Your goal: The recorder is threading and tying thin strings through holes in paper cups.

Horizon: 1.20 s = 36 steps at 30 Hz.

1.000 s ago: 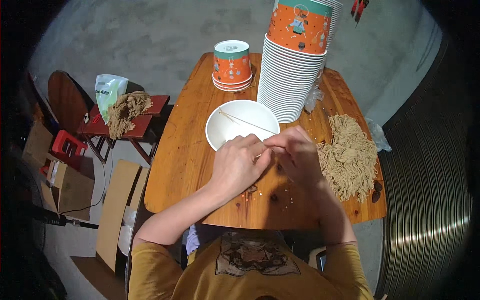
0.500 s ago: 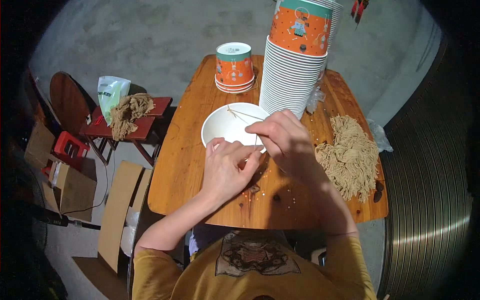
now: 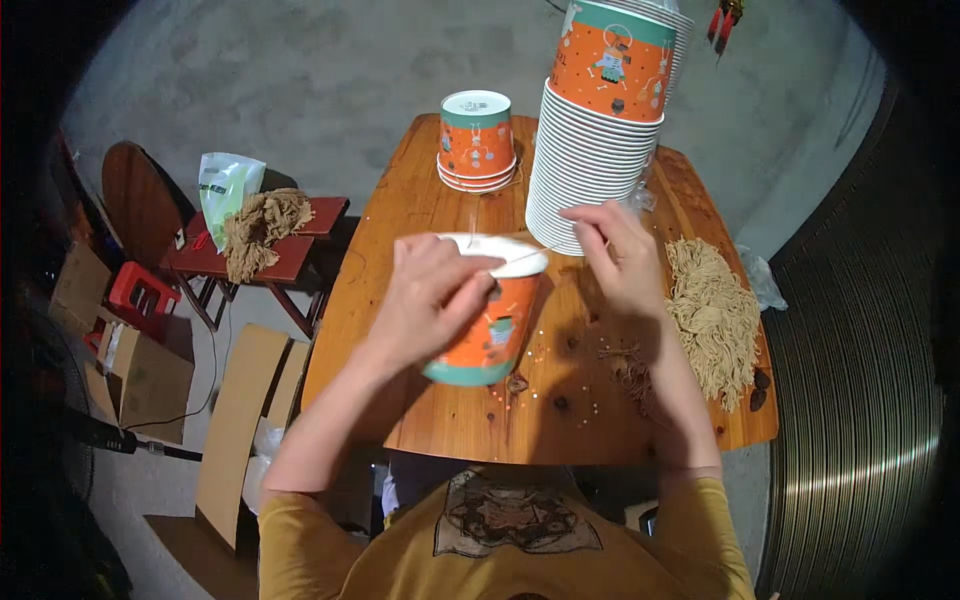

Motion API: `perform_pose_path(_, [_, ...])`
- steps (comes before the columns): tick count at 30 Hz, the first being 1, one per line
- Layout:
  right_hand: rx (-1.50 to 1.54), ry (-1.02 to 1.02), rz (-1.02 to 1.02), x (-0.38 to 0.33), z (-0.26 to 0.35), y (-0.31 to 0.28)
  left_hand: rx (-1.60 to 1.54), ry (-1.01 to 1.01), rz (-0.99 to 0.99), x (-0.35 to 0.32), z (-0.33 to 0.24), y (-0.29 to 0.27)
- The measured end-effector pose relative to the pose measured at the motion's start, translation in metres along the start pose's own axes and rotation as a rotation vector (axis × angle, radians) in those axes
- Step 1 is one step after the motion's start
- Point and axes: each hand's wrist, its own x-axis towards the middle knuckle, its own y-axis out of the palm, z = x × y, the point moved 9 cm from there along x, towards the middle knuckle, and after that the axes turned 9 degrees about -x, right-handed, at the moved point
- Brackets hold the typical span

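Two bare hands working over a wooden table point(image 3: 420, 400), seen from above. Left hand point(image 3: 432, 300) clenching around the upper wall of an orange paper cup point(image 3: 487, 335) with a teal base band, holding it tilted and lifted at the middle of the table, white rim facing up. Right hand point(image 3: 622, 258) hovering just right of the cup's rim, fingertips pinching a thin pale strand point(image 3: 522, 258) stretching to the rim. Standing at the far side of the table, just beyond the right hand, a tall stack of matching cups point(image 3: 590, 150). Sitting to the left of that stack, a short stack of cups point(image 3: 476, 140). Lying along the table's right edge, a heap of tan string point(image 3: 712, 318). Resting on a small red side table point(image 3: 290, 250) left of the wooden table, a second bundle of string point(image 3: 258, 228).
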Motion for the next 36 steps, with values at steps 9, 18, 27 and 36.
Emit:
perform_pose_path(9, [0.947, 0.665, 0.767, -0.08, -0.028, 0.127, -0.951, -0.799, 0.096, 0.034, 0.11, -0.008])
perform_pose_path(18, [1.574, 0.731, 0.167, 0.018, -0.064, 0.183, -1.334, -0.899, -0.659, 0.003, 0.262, -0.065])
perform_pose_path(27, [1.661, 1.117, -0.358, 0.06, -0.21, 0.281, -1.383, -1.052, -0.475, -0.076, 0.23, 0.009])
perform_pose_path(36, [1.61, 1.134, -0.396, 0.046, -0.23, 0.311, -1.383, -1.11, -0.459, -0.102, 0.246, 0.02])
